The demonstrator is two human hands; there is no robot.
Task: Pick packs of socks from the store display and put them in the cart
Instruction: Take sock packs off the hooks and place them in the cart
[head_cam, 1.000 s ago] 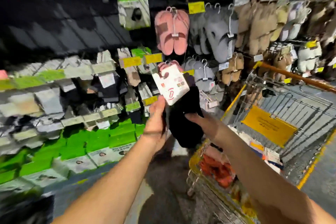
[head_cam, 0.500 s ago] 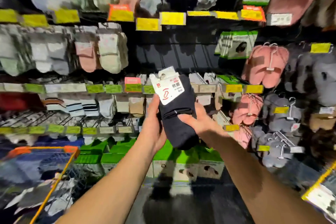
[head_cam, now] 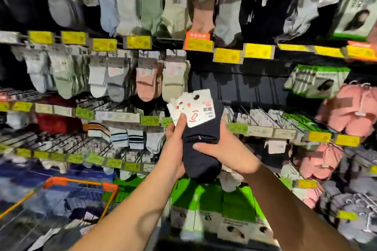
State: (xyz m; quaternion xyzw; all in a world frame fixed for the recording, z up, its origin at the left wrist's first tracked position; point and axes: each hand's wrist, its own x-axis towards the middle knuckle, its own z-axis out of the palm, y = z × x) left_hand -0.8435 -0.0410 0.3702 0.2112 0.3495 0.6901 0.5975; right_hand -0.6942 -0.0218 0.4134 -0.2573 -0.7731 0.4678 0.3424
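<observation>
A bundle of dark navy sock packs (head_cam: 201, 153) with white card labels (head_cam: 194, 108) is held up in front of the display, between both hands. My left hand (head_cam: 175, 144) grips its left side, thumb on the labels. My right hand (head_cam: 224, 153) wraps the right side, thumb across the front of the socks. A cart (head_cam: 81, 186) with an orange handle and dark packs inside stands at the lower left.
The sock display (head_cam: 126, 75) fills the view, with rows of hanging socks, metal hooks and yellow and green price tags. Pink slippers (head_cam: 350, 108) hang at the right. Green boxes (head_cam: 214, 197) sit on the low shelf below my hands.
The view swung left from the slippers to the sock wall; a cart shows at the lower left instead of the right. Both hands keep hold of the navy socks.
</observation>
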